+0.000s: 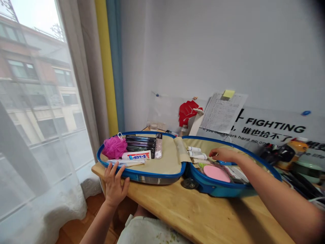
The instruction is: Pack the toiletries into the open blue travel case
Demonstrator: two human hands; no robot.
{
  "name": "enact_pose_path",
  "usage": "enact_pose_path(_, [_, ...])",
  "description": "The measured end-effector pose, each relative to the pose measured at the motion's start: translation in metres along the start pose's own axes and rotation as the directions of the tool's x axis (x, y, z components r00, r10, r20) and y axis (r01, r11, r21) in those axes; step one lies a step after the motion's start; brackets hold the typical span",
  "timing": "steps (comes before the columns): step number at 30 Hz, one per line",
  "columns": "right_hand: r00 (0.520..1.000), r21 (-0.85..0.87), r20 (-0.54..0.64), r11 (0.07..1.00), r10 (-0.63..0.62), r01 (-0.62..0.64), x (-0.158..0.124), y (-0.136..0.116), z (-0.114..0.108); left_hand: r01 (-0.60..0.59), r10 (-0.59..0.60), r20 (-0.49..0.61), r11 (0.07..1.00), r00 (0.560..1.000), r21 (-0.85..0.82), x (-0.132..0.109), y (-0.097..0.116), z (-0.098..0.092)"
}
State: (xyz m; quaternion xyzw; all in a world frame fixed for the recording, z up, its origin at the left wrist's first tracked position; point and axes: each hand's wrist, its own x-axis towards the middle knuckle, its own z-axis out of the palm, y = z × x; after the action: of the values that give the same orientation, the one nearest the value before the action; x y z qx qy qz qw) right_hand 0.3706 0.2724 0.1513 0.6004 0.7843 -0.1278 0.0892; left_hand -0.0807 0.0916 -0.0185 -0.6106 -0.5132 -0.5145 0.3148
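An open blue suitcase [162, 179] lies spread in two halves on a wooden table. My left hand [115, 184] rests with fingers spread on the front rim of the left half. Beside its fingertips lie toothbrushes [129, 163], a toothpaste box [136, 155] and a purple bath puff [115, 147]. Behind them is a pack of dark hangers or similar black strips [141, 145]. My right hand [223, 155] hovers over the right half, fingers loosely bent, with nothing visible in them. Near it are white tubes [198, 155] and a pink oval item [216, 173].
The wooden table [177, 206] has its front edge close to my lap. Bottles and other clutter [291, 152] stand at the right. A paper sheet [223, 112] leans at the back wall. Sheer curtains [45, 135] hang before the window at left.
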Motion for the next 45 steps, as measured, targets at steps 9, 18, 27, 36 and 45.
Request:
enact_pose_path(9, [0.98,0.107,0.15,0.987,-0.133,0.117,-0.039,0.0,0.001,-0.01,0.01,-0.011,1.0,1.0,-0.006,0.001,0.002,0.0])
enact_pose_path(18, [0.994,0.088,0.023,0.991,-0.106,0.104,-0.05,-0.006,0.014,-0.002,0.002,-0.005,1.0,1.0,-0.005,0.001,0.003,0.0])
enact_pose_path(27, [0.983,0.628,-0.174,0.762,-0.06,0.158,-0.055,-0.008,-0.028,0.001,-0.001,-0.011,1.0,1.0,-0.01,0.0,0.005,0.001])
enact_pose_path(36, [0.923,0.632,-0.045,0.704,-0.382,0.323,-0.015,-0.142,-0.031,0.003,-0.003,-0.011,1.0,1.0,0.004,0.0,0.004,0.001])
enact_pose_path(45, [0.832,0.422,0.138,0.792,-0.537,0.441,0.027,-0.205,0.021,0.017,-0.017,0.001,1.0,1.0,0.017,0.0,0.006,0.0])
